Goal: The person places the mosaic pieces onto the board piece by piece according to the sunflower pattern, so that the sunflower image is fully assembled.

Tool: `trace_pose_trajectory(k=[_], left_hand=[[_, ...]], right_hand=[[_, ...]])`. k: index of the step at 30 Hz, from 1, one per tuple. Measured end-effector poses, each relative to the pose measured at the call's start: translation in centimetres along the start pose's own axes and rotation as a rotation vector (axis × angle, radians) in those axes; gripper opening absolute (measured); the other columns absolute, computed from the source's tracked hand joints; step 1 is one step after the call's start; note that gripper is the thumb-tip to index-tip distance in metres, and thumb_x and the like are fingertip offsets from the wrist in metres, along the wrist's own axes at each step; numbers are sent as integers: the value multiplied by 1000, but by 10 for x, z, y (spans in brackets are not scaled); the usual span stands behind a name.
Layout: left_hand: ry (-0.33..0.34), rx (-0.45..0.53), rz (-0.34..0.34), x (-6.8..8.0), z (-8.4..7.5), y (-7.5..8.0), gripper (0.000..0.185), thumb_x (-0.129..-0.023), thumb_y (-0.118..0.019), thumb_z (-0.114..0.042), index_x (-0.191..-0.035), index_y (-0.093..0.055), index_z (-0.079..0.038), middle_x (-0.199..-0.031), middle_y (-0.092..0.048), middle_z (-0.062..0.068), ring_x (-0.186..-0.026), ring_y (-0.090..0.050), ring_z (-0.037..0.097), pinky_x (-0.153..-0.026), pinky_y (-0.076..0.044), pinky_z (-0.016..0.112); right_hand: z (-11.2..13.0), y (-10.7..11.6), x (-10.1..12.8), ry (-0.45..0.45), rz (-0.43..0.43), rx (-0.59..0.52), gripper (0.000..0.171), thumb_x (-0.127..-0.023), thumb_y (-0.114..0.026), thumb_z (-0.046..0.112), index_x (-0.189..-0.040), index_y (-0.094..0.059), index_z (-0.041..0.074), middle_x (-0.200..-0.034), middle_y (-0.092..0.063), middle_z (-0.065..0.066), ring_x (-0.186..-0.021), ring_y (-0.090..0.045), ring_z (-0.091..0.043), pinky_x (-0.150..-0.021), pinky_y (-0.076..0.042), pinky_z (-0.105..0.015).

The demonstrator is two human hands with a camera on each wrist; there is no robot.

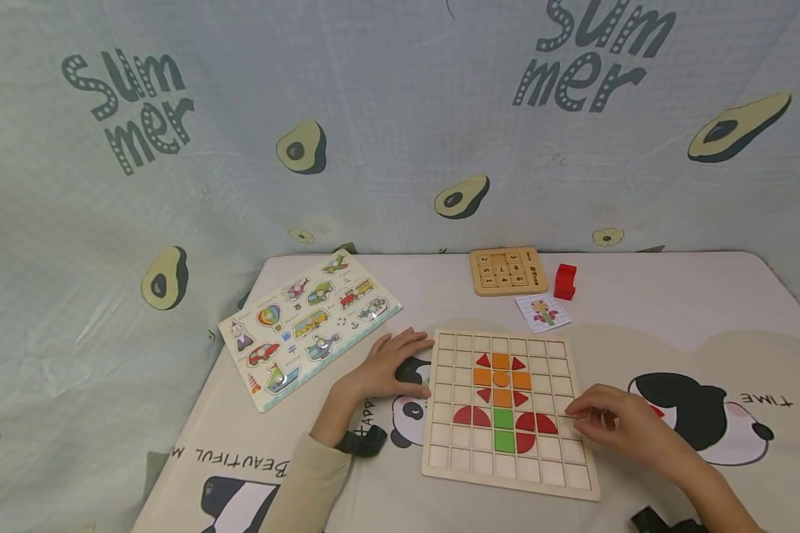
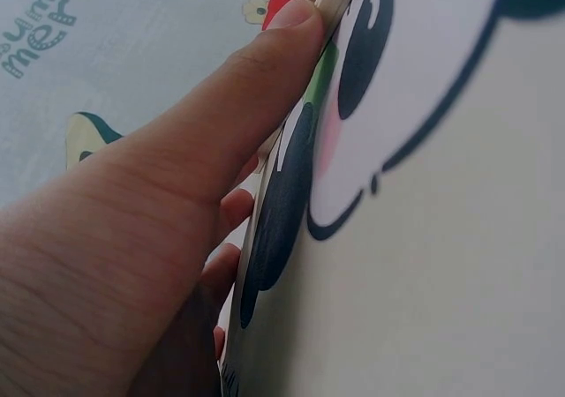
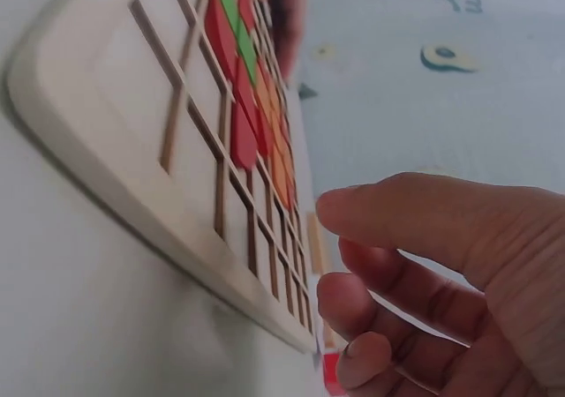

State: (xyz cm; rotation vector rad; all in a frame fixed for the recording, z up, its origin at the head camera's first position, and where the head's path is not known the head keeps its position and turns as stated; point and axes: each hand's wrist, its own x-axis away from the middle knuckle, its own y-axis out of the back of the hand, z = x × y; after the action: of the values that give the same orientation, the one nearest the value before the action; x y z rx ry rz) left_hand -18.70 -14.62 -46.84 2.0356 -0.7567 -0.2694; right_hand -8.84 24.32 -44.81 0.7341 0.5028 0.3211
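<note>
Head view shows the grid board (image 1: 510, 411) lying flat on the near middle of the desk (image 1: 673, 296), its wooden cells partly filled: orange squares and small red triangles form a flower head, green squares a stem below, and red quarter-round pieces sit to either side as leaves. Judging by the pattern card (image 1: 543, 312) lying just beyond the board's far right corner, the flower looks largely built, though most cells around it stay bare and I cannot tell whether any piece is missing. The left hand (image 1: 390, 363) rests with straight fingers on the board's left edge, its grip released and only steadying; the left wrist view confirms a thumb pressed along that edge. The right hand (image 1: 616, 426) hovers at the board's right edge, fingers loosely curled toward the thumb; the right wrist view shows nothing held between them. Farther out, a vehicle peg puzzle (image 1: 309, 326) lies at the left, and a number slide puzzle (image 1: 508, 271) and a red block (image 1: 564, 281) sit at the far side. A panda-print cloth covers the desk, and an avocado-print sheet (image 1: 400, 126) hangs behind it.
</note>
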Motion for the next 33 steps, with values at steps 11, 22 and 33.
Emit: trace_pose_trajectory(k=[11, 22, 33], left_hand=[[-6, -8, 2, 2, 0, 1, 83, -81, -75, -47, -150, -38, -20, -159, -29, 4, -150, -14, 25, -121, -4, 47], [-20, -12, -4, 2, 0, 1, 83, -81, -76, -47, -150, -38, -20, -159, -29, 3, -150, -15, 25, -121, -4, 48], [-20, -14, 0, 1, -1, 1, 83, -81, -76, -46, -150, -38, -19, -158, -29, 5, -149, -16, 27, -121, -5, 48]], right_hand=[[-31, 25, 10, -66, -15, 72, 26, -72, -80, -4, -91, -72, 12, -81, -63, 9, -69, -51, 2, -54, -44, -15], [-53, 48, 25, -277, -15, 92, 18, -78, -77, -1, -94, -70, 5, -77, -61, 14, -63, -52, 1, -52, -44, -17], [-56, 67, 33, -532, 184, 144, 32, -83, -78, 19, -108, -68, 1, -91, -63, -2, -66, -49, 0, -56, -41, -23]])
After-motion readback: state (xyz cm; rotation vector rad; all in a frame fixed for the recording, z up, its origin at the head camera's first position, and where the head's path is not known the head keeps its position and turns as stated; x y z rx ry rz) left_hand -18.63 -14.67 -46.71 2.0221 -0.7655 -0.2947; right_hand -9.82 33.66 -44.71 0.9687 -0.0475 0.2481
